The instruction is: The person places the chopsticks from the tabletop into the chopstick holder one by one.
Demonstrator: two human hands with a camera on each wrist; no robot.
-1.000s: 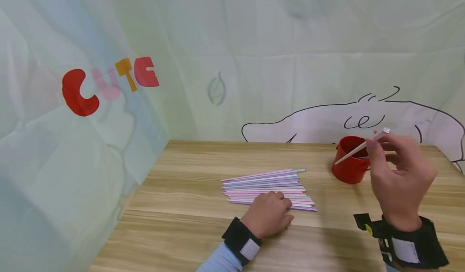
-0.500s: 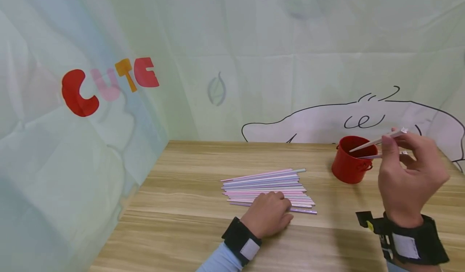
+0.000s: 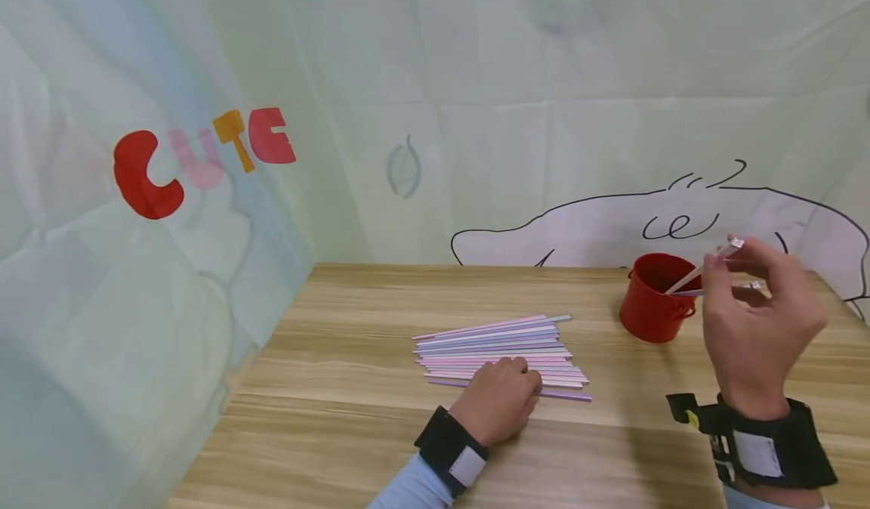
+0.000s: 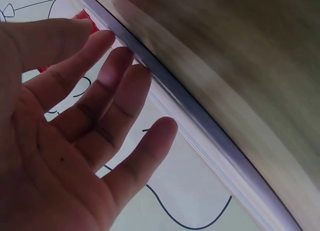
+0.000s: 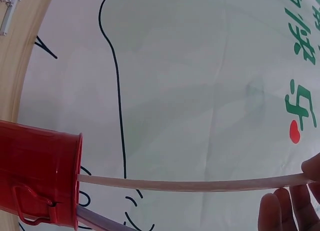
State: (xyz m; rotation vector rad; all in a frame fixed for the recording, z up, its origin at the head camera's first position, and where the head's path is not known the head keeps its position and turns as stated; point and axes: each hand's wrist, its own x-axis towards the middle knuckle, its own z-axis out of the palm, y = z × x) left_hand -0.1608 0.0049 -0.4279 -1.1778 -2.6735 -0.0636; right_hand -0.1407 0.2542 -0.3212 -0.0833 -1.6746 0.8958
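Between thumb and fingertips, my right hand [image 3: 761,313] pinches a slim pale pink stick [image 5: 200,186] with a silvery end. Its lower end reaches into the mouth of a small red bucket [image 3: 646,313] at the back right. A lavender stick [image 5: 100,220] leans in the same bucket. My left hand [image 3: 499,399] rests at the near side of a fanned row of pastel sticks [image 3: 489,343], fingers loosely bent. In the left wrist view its fingertips are right at a lavender stick [image 4: 175,83]. That nearest purple stick [image 3: 567,396] lies slightly apart from the row.
A wooden table [image 3: 326,433] carries everything. Behind it hangs a pale printed cloth [image 3: 476,154], with another cloth side at the left bearing coloured letters [image 3: 148,175]. The bucket has a side handle [image 5: 35,206].
The right hand's stick went from in front of the bucket's side to inside its mouth. The nearest purple stick shifted slightly toward me, and the left thumb drew in.
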